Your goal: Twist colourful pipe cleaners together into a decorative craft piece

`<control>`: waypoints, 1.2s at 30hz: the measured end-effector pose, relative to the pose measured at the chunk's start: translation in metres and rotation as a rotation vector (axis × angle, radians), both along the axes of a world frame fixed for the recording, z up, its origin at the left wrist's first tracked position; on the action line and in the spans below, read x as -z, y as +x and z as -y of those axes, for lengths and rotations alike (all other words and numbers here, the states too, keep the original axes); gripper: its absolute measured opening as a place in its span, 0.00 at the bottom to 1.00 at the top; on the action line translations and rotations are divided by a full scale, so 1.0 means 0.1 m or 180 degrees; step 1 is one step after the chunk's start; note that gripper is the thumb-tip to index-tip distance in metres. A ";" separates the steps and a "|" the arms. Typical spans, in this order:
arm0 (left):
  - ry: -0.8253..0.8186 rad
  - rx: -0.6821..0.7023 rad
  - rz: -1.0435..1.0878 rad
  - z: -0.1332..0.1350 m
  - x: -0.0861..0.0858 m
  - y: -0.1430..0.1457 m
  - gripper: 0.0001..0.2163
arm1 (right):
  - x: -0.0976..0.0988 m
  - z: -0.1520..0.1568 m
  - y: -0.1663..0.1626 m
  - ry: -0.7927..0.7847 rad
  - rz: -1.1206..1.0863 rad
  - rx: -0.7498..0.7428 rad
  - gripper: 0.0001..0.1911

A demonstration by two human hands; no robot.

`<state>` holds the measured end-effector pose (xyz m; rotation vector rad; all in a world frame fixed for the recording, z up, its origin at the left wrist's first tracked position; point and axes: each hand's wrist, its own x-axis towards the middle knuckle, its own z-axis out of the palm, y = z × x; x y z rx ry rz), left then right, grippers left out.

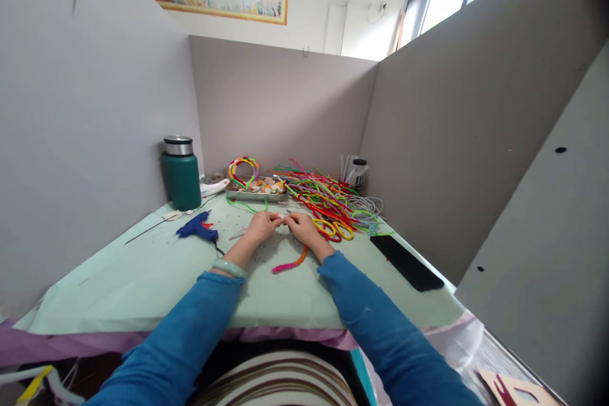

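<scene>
Close together over the middle of the table, my left hand (pixel 265 226) and my right hand (pixel 302 228) meet at the fingertips. Both are closed in a pinch around something small, with a bit of pale orange showing; its kind cannot be made out. Below my right hand lies a curved pink and orange fuzzy pipe cleaner piece (pixel 291 265), its upper end hidden by the wrist. Yellow pipe cleaner loops (pixel 343 231) rest just right of that hand. A green pipe cleaner (pixel 247 205) lies beyond my left hand.
A blue glue gun (pixel 197 226) and a green bottle (pixel 182 177) are on the left. Behind, a metal tray (pixel 257 196) holds small pieces and a colourful ring (pixel 243 171). A pipe cleaner heap (pixel 318 193) and black phone (pixel 406 263) are right. Grey partitions (pixel 285 101) enclose the table.
</scene>
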<state>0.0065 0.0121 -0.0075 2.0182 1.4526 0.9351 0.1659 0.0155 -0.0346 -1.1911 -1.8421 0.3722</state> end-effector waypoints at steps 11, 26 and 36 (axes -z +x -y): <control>-0.0043 0.0014 -0.0034 -0.01 0.03 0.00 0.15 | -0.01 0.01 -0.01 0.0023 0.0030 0.0036 0.16; -0.0980 0.0484 0.0987 0.09 -0.02 0.01 0.15 | -0.03 0.03 -0.01 0.0023 -0.0055 -0.0119 0.15; -0.1380 0.0773 0.1398 0.09 -0.02 -0.01 0.13 | -0.02 0.01 0.00 0.0072 -0.0132 -0.0335 0.13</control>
